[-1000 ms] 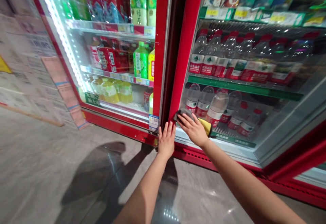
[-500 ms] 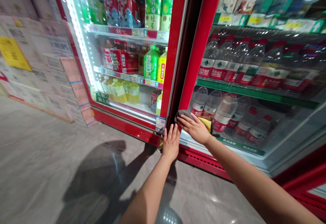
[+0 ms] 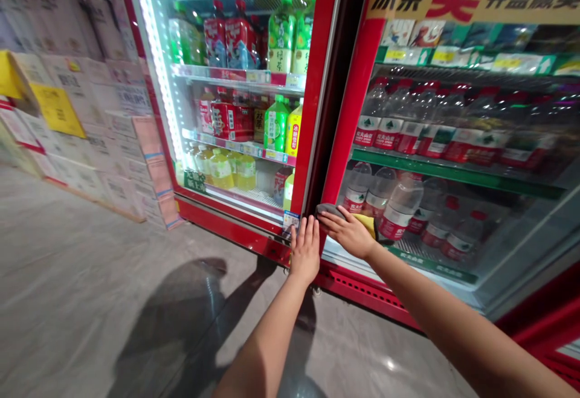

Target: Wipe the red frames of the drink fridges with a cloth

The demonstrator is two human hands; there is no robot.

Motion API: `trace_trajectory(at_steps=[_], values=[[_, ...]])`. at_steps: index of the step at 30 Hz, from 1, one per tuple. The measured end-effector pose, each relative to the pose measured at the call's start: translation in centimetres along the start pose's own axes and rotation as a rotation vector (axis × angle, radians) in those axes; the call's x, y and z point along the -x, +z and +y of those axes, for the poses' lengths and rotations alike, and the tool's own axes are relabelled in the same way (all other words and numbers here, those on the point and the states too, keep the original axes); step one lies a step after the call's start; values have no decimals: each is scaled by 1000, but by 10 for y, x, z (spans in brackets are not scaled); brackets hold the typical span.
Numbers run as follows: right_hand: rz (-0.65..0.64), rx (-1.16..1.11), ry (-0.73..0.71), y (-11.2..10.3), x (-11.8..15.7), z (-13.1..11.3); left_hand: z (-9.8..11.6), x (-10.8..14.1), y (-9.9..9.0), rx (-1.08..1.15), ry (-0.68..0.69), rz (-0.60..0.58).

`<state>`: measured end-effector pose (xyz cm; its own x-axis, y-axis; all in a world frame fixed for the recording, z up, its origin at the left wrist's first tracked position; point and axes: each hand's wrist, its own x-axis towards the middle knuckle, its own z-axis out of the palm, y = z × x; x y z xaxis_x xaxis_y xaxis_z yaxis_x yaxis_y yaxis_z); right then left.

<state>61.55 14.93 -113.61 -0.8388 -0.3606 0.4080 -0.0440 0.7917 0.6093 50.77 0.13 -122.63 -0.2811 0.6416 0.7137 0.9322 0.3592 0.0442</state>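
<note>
Flat-handed, not pinched: my right hand [image 3: 350,233] lies spread on the cloth [image 3: 344,215], fingers extended, palm pressing it against the lower corner of the right door [image 3: 351,102] where red frame meets glass. Nothing is clamped; the cloth is held by pressure alone. My left hand [image 3: 304,252] is open too, fingers together and flat on the bottom of the post [image 3: 333,84] between the two fridges, just beside the right hand.

Cloth: grey at the leading end, yellow behind my palm. Judged soft, light, limp, likely microfibre. It should fold or bunch under sideways drag, so I would keep the palm over its middle; to lift it, gather a fold between thumb and fingers.

Door frame: red, glossy, rigid, probably painted metal. Glass [image 3: 453,162]: smooth, reflective, likely slippery under the cloth. I judge it will take pressure, but I would lean on the frame edge, not mid-pane.

Behind the glass: water bottles [image 3: 399,205], clear thin plastic, red labels and caps, lying tilted on the low shelf and standing on the green-edged shelf [image 3: 453,173] above.

Left fridge [image 3: 235,114]: lit, with green, yellow and red drinks on wire shelves.

Floor [image 3: 90,277]: grey, polished, reflective. Cartons [image 3: 90,114] are stacked at far left.
</note>
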Motion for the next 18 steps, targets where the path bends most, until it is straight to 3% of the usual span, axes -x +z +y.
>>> trace_trajectory(at_steps=[4,7,9,13,15,18], values=[[50,28,266,-27,-10,18,0,-6,-8,29,-20,21],[92,74,460,-38,1,14,2,-12,-14,34,-30,38],[88,89,471,-30,17,-1,3,-14,-16,28,-27,46],[20,32,282,-8,31,-22,5,-16,-16,10,-6,40],[1,9,266,-9,23,-16,7,-16,-14,4,-3,37],[33,32,406,-24,13,2,12,-18,-10,10,-8,37]])
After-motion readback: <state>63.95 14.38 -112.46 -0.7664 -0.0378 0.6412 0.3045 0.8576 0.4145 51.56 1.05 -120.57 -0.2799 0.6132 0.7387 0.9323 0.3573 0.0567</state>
